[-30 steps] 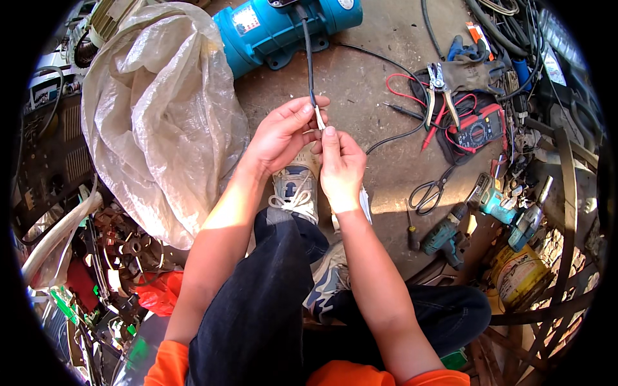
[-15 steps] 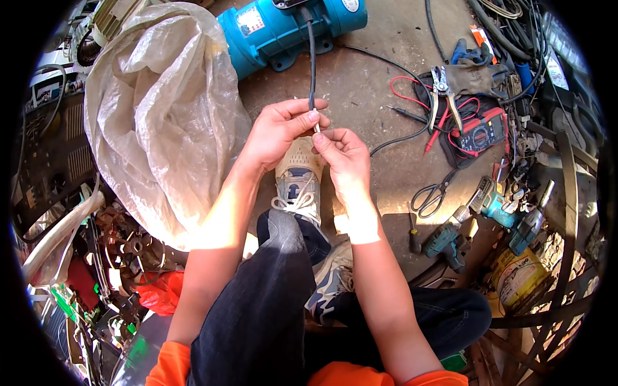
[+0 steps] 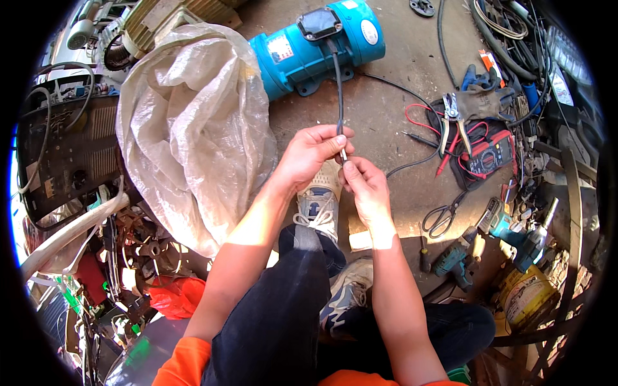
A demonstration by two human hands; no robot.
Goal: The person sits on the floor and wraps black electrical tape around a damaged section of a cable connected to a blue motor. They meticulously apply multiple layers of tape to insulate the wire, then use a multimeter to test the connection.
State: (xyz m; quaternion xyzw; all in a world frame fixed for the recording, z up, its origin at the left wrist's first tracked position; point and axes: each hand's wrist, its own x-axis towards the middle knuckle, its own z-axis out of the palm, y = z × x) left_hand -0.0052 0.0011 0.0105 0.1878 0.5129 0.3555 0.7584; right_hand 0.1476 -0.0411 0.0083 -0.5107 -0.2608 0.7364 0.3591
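A black cable (image 3: 339, 87) runs from the dark terminal box of a blue electric motor (image 3: 302, 55) toward me. My left hand (image 3: 313, 153) pinches it near its end between thumb and fingertips. Just below, my right hand (image 3: 365, 183) has thumb and forefinger closed on the pale, thin end of the cable. The two hands almost touch, above my shoe. What lies right between the right fingertips is mostly hidden.
A crumpled plastic sack (image 3: 193, 128) lies left of the motor. To the right are wire strippers (image 3: 452, 116), a red multimeter (image 3: 492, 154), scissors (image 3: 443, 219), teal power tools (image 3: 454, 260) and a yellow bucket (image 3: 524, 296). Scrap parts crowd the lower left.
The whole view has shifted, so the motor and hands sit lower and farther right, and more of the motor shows. Both hands keep their hold on the cable.
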